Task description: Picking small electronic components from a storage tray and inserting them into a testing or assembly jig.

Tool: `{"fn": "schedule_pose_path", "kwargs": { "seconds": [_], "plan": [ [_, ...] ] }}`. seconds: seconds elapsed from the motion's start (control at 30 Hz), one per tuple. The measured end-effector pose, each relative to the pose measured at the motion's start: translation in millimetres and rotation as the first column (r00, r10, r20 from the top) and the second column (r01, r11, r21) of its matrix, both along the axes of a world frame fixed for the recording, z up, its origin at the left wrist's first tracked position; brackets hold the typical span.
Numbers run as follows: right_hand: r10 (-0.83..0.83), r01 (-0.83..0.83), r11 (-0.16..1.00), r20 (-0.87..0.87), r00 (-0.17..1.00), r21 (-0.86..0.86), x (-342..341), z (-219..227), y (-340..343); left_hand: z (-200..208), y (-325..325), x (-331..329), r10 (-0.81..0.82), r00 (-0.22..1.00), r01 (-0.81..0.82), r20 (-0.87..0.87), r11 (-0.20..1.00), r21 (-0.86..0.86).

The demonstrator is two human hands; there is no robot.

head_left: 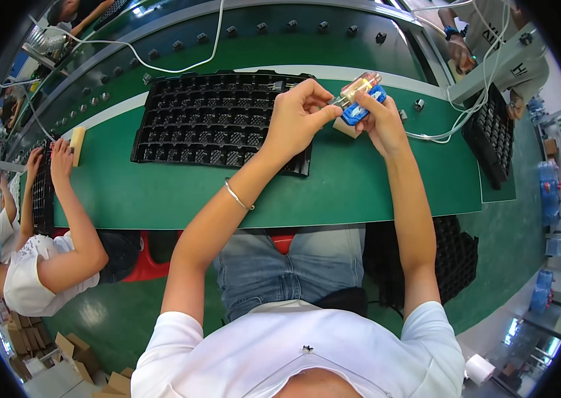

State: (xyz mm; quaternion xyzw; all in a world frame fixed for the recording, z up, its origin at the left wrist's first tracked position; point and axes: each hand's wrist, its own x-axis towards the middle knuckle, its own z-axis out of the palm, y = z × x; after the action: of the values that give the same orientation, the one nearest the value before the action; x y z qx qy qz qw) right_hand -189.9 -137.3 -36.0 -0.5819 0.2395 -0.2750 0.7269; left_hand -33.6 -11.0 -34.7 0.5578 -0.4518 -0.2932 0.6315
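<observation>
Near the upper centre, the left hand (297, 113) and right hand (379, 121) together pinch a small clear-and-blue part (359, 96) above the green table (181, 192), right of a black compartment tray (217, 119).

On the desk (373, 192) before you, the slotted tray (214, 119) lies to your left, its near right corner under your left hand (297, 116). Your right hand (380, 123) is just right of it, and both hands meet on a small device (360, 96) above the desk. A second tray (493, 132) lies far right, cables (440, 136) between. Another person's hands (51, 159) rest on a tray (43, 192) at far left.
</observation>
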Motion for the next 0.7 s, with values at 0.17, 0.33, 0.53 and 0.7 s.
{"fn": "schedule_pose_path", "kwargs": {
  "seconds": [0.17,0.33,0.53,0.7],
  "plan": [
    [0.080,-0.080,0.995,0.005,0.997,0.062,-5,2,2,7,2,-2,-0.070,0.992,0.079,-0.105,0.994,0.081],
    [0.127,-0.135,0.982,0.068,0.990,0.129,-8,15,5,8,3,19,-0.010,0.970,0.013,0.244,1.000,-0.010],
    [-0.426,0.364,0.832,-0.061,0.903,-0.420,-24,6,-8,12,10,60,0.278,0.547,-0.514,0.790,0.856,0.054],
    [-0.535,0.403,0.638,-0.002,0.845,-0.657,-26,-1,-4,-12,1,72,0.305,0.256,-0.551,0.917,0.825,-0.120]
  ]
}}
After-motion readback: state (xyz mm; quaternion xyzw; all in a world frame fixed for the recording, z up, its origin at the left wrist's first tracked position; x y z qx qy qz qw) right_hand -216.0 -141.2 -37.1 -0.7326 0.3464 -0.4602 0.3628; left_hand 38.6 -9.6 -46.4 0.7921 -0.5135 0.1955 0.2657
